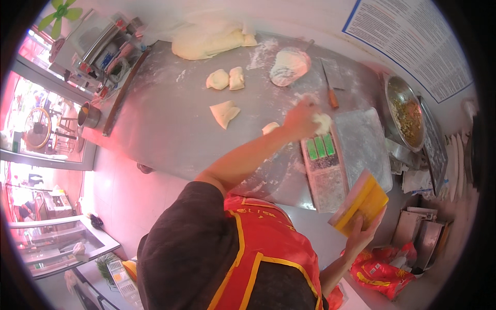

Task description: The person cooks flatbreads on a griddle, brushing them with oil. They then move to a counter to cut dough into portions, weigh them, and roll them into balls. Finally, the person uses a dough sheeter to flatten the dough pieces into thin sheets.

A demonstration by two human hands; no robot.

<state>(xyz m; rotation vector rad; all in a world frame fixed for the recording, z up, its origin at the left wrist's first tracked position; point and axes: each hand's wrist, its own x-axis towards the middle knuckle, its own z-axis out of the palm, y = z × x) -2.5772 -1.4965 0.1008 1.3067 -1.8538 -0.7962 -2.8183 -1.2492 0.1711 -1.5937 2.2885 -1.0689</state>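
Observation:
My left hand (304,118) is shut on a small piece of pale dough (322,123), just beyond the green displays of a floury digital scale (328,170); motion blurs its fingers. In my right hand (362,230) is a yellow flat-bladed scraper (362,203), held near the worktable's front edge. Another dough piece (270,128) lies partly behind my left forearm. Farther left are a roughly triangular dough piece (224,113) and two lumps side by side, one rounded (217,79) and one blockier (236,78). A large dough mass (213,45) lies at the back, partly under clear plastic.
A flour-dusted pale mound (290,66) sits near a broad blade with a wooden handle (333,99). Right of the scale is a metal tray (364,143), with a bowl of chopped filling (406,112) beyond. A long wooden rod (126,93) lies along the table's left side.

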